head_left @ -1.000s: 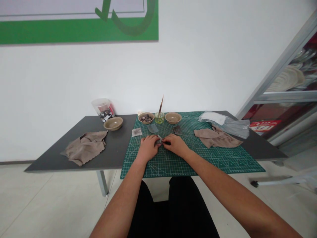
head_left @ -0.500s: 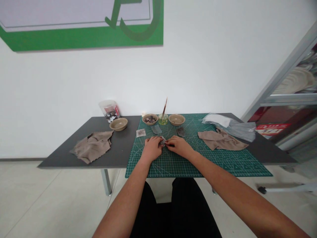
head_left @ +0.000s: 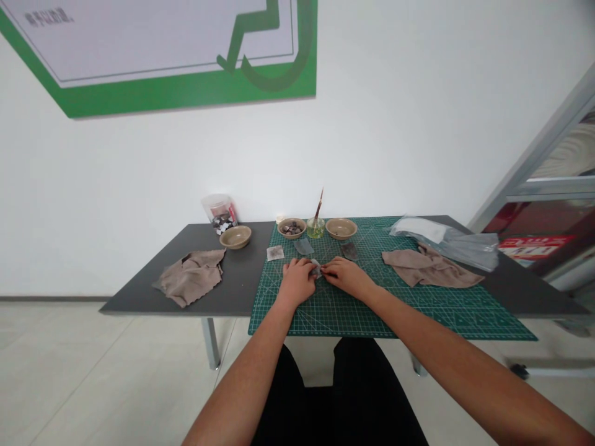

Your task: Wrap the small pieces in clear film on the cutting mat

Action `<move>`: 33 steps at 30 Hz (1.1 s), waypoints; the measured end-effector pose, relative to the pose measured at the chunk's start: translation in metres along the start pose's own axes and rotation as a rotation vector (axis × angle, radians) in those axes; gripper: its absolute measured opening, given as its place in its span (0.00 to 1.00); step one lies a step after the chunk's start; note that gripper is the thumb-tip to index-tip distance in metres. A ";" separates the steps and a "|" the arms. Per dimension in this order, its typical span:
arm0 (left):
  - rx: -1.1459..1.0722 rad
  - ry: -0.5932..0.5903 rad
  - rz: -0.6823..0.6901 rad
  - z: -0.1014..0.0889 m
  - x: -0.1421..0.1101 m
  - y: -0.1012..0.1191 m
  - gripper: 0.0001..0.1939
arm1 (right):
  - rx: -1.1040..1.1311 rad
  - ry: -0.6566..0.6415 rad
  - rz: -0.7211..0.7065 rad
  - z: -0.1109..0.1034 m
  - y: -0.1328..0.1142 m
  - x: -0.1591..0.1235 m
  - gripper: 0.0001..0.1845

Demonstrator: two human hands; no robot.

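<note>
No text legible. Wall board (head_left: 186, 90): 1 short line of dark characters top left, too blurred; green wheelchair-like pictogram (head_left: 257, 22), cropped at top. Red-and-white sign (head_left: 534, 246), far right: lettering smeared. Red label (head_left: 231, 211) on clear plastic jar (head_left: 217, 203): too small to read.

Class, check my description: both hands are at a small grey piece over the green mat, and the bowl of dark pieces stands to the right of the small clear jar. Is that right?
Not quite: the head view shows the bowl of dark pieces to the left of the small clear jar. Both hands are indeed at a small grey piece over the green mat.
</note>
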State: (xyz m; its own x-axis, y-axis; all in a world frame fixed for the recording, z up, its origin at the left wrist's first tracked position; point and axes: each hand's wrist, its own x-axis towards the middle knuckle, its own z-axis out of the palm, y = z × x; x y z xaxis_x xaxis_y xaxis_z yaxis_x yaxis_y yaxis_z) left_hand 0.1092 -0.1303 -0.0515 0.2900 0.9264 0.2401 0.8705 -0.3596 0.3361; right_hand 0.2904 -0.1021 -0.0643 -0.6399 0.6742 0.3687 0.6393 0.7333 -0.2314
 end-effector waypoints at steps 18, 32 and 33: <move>0.021 -0.008 -0.015 -0.004 -0.004 0.002 0.12 | -0.012 -0.003 0.015 0.005 -0.007 0.004 0.10; -0.008 -0.041 -0.050 -0.008 -0.004 0.004 0.12 | 0.041 0.008 0.040 0.004 -0.004 0.000 0.10; -0.013 -0.043 -0.057 -0.007 -0.003 0.004 0.12 | 0.045 0.008 0.051 0.005 -0.004 0.001 0.10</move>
State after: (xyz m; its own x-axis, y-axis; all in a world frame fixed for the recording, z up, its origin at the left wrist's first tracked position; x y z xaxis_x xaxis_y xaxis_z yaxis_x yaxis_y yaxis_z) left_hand 0.1086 -0.1355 -0.0442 0.2573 0.9492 0.1811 0.8810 -0.3075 0.3596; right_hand 0.2855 -0.1040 -0.0673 -0.6031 0.7104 0.3627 0.6511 0.7011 -0.2907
